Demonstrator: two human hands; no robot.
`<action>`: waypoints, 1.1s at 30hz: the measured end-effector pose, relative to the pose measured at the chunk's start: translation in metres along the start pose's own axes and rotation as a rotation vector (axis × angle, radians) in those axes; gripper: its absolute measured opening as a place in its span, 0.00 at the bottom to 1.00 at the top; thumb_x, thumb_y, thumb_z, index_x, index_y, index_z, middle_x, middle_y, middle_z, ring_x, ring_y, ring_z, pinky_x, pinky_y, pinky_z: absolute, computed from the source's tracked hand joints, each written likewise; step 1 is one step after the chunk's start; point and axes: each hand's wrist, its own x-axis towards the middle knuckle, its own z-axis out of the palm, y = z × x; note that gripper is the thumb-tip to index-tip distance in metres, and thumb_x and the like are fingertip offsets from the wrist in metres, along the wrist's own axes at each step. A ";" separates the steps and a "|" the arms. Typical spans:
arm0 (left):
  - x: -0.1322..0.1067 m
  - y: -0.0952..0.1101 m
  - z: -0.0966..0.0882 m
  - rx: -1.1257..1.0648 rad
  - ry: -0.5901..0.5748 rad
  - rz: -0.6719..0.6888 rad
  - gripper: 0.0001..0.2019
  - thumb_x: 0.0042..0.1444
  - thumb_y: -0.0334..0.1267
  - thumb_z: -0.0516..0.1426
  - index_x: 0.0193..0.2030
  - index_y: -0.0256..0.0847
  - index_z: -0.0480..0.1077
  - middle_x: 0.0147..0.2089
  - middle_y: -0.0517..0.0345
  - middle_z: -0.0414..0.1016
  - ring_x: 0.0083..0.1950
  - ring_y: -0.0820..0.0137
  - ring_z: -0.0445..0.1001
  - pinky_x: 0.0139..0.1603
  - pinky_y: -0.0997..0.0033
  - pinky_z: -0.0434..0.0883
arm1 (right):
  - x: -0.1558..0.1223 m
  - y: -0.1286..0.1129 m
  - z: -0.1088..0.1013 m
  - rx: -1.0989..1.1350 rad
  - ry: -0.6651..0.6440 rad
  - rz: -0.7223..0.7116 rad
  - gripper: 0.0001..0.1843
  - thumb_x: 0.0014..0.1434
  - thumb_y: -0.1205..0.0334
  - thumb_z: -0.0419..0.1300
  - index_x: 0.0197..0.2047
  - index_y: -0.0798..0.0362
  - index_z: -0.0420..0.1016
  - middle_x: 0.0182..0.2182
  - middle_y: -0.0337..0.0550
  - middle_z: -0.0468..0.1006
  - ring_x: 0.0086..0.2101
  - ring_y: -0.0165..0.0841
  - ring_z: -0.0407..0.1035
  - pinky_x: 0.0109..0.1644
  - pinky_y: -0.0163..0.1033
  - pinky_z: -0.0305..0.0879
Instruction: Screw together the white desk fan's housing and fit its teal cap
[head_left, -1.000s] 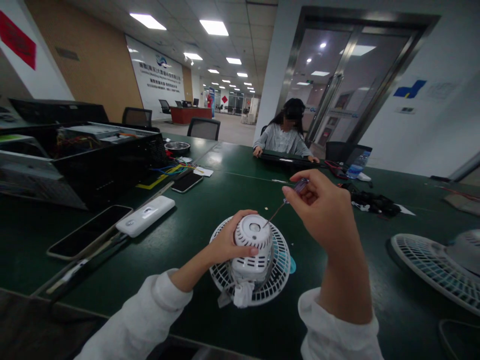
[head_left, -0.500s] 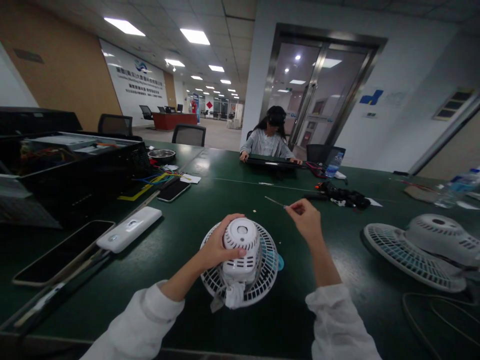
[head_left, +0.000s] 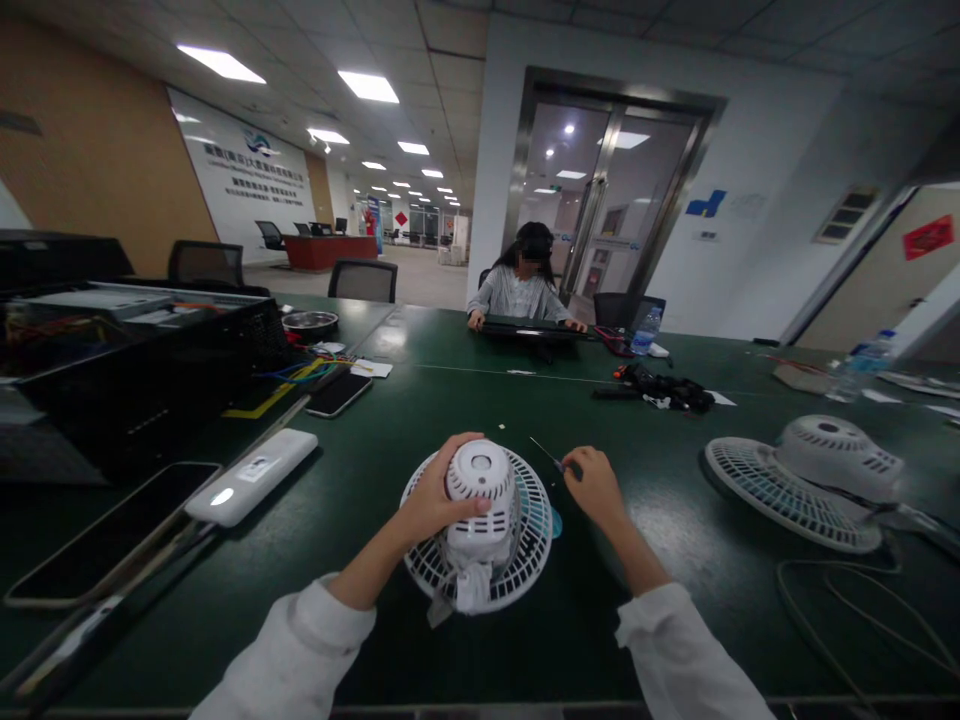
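A white fan lies grille-down on the green table, its rounded motor housing facing up. My left hand is wrapped round the left side of that housing, with the thumb across its front. To the right of the fan, just above the table, my right hand pinches a thin screwdriver. The slender shaft points away and to the left, apart from the fan; most of the handle is hidden by my fingers. Part of a light-blue fan blade shows beyond the grille's right edge.
A second fan with its cable lies on the right. On the left are a power bank, two phones and an open computer case. Across the table sits a person behind a dark panel, near a water bottle.
My right hand has come lower and closer to the fan with the screwdriver. My left hand keeps its hold on the housing. The camera view has turned slightly to the right.
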 end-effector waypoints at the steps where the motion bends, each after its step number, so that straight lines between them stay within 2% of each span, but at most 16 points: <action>1: 0.000 0.000 0.000 -0.002 -0.005 0.000 0.35 0.42 0.44 0.65 0.56 0.43 0.57 0.55 0.51 0.63 0.54 0.57 0.66 0.55 0.60 0.64 | -0.008 -0.003 -0.003 0.006 -0.015 -0.023 0.12 0.60 0.59 0.55 0.45 0.55 0.70 0.47 0.45 0.71 0.46 0.36 0.66 0.49 0.49 0.64; 4: 0.000 0.001 0.000 -0.010 -0.017 -0.001 0.35 0.43 0.43 0.65 0.56 0.42 0.56 0.54 0.50 0.64 0.54 0.57 0.66 0.54 0.60 0.65 | -0.032 -0.014 -0.008 0.035 -0.110 -0.112 0.06 0.56 0.68 0.57 0.38 0.55 0.72 0.42 0.43 0.73 0.46 0.34 0.66 0.51 0.43 0.61; 7: 0.000 0.002 0.001 -0.019 -0.014 -0.004 0.35 0.42 0.42 0.65 0.56 0.43 0.56 0.53 0.50 0.64 0.54 0.57 0.66 0.54 0.60 0.65 | -0.048 -0.025 -0.006 0.034 -0.200 -0.158 0.08 0.53 0.72 0.54 0.35 0.53 0.72 0.37 0.41 0.74 0.41 0.31 0.68 0.46 0.36 0.63; 10: 0.000 0.002 0.000 -0.026 0.006 -0.001 0.35 0.41 0.42 0.66 0.56 0.43 0.58 0.53 0.51 0.64 0.54 0.58 0.66 0.54 0.60 0.65 | -0.054 -0.031 -0.005 -0.020 -0.223 -0.156 0.10 0.52 0.73 0.52 0.35 0.54 0.72 0.36 0.42 0.75 0.39 0.31 0.68 0.44 0.35 0.63; 12: 0.000 0.001 0.000 -0.030 0.018 0.000 0.35 0.41 0.42 0.66 0.55 0.42 0.58 0.52 0.52 0.65 0.53 0.58 0.67 0.54 0.59 0.65 | -0.056 -0.031 -0.012 -0.080 -0.207 -0.135 0.10 0.52 0.74 0.51 0.33 0.56 0.72 0.35 0.46 0.75 0.39 0.34 0.68 0.44 0.38 0.62; 15: -0.001 0.000 -0.001 -0.032 0.037 0.001 0.35 0.40 0.43 0.66 0.55 0.42 0.58 0.52 0.51 0.66 0.52 0.57 0.67 0.54 0.58 0.65 | -0.058 -0.033 -0.036 -0.165 -0.143 -0.088 0.10 0.52 0.75 0.50 0.29 0.58 0.72 0.31 0.53 0.74 0.35 0.41 0.68 0.40 0.44 0.62; 18: -0.001 -0.001 -0.001 -0.034 0.049 0.005 0.36 0.40 0.43 0.66 0.56 0.42 0.58 0.52 0.51 0.65 0.52 0.57 0.68 0.53 0.59 0.65 | -0.052 -0.048 -0.070 -0.172 -0.044 -0.095 0.10 0.55 0.72 0.49 0.34 0.57 0.71 0.35 0.55 0.74 0.37 0.42 0.67 0.42 0.47 0.61; 21: -0.002 -0.001 -0.003 -0.031 0.067 0.008 0.35 0.40 0.43 0.66 0.56 0.42 0.59 0.51 0.51 0.66 0.52 0.58 0.68 0.53 0.60 0.65 | -0.039 -0.083 -0.100 -0.094 0.014 -0.210 0.09 0.59 0.66 0.50 0.41 0.54 0.68 0.41 0.49 0.72 0.41 0.37 0.66 0.46 0.41 0.61; 23: -0.002 -0.002 -0.008 -0.029 0.090 0.010 0.36 0.39 0.43 0.67 0.55 0.42 0.59 0.51 0.52 0.67 0.52 0.58 0.67 0.53 0.60 0.64 | -0.030 -0.113 -0.111 0.046 0.023 -0.364 0.06 0.59 0.64 0.53 0.39 0.53 0.68 0.38 0.45 0.72 0.37 0.33 0.66 0.40 0.37 0.63; 25: -0.003 -0.005 -0.015 -0.027 0.116 0.014 0.36 0.38 0.43 0.67 0.54 0.42 0.59 0.51 0.52 0.67 0.52 0.58 0.67 0.55 0.59 0.63 | -0.021 -0.143 -0.113 0.128 0.011 -0.505 0.04 0.58 0.67 0.54 0.37 0.54 0.68 0.35 0.43 0.72 0.35 0.32 0.65 0.39 0.36 0.63; 28: -0.003 -0.009 -0.027 -0.018 0.152 0.015 0.35 0.37 0.44 0.67 0.53 0.41 0.60 0.50 0.52 0.67 0.52 0.58 0.66 0.55 0.59 0.63 | -0.011 -0.175 -0.104 0.048 -0.035 -0.594 0.05 0.57 0.70 0.54 0.37 0.56 0.69 0.36 0.44 0.72 0.38 0.33 0.64 0.43 0.37 0.62; 33: -0.004 -0.011 -0.035 0.000 0.166 0.028 0.35 0.37 0.45 0.67 0.52 0.40 0.60 0.49 0.53 0.68 0.50 0.60 0.68 0.52 0.61 0.64 | 0.001 -0.193 -0.085 -0.029 -0.117 -0.654 0.09 0.55 0.75 0.53 0.36 0.59 0.72 0.37 0.48 0.73 0.40 0.37 0.64 0.45 0.42 0.61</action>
